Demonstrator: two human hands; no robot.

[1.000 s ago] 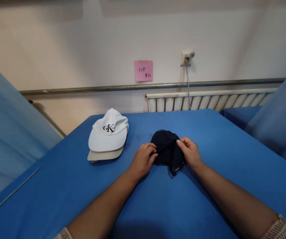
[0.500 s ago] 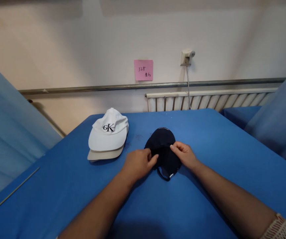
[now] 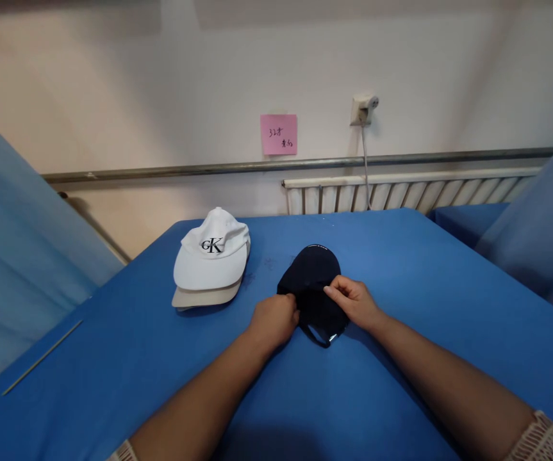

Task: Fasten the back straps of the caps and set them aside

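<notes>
From the head camera, the only view I have, the dark cap (image 3: 307, 266) sits almost where it was half a second ago, but the left hand (image 3: 276, 318) has changed: its thumb stuck out over the cap then, and now it is tucked in with the fingers curled. Against a second ago, I see the cap spread wider, its strap (image 3: 313, 337) now looping clear toward the wearer instead of bunched at the lower right, and the right hand (image 3: 354, 303) shifted a little leftward with it.

The cap lies on the blue table (image 3: 382, 390), between the two hands and touching both. I read the left hand as gripping the cap's left edge, though its fingertips are hidden from me. The right hand pinches a fold on the cap's right side between thumb and forefinger, its other fingers loosely bent.

The cap is soft, matte cloth, rounded at the far edge, where a short line of white lettering runs; a shiny buckle (image 3: 333, 337) catches light on the narrow strap. Left of the hands and well apart, a white cap (image 3: 209, 274) with black letters rests on a beige cap (image 3: 198, 298), both with smooth curved brims. A thin, straight stick (image 3: 43, 357) lies near the table's left edge.
</notes>
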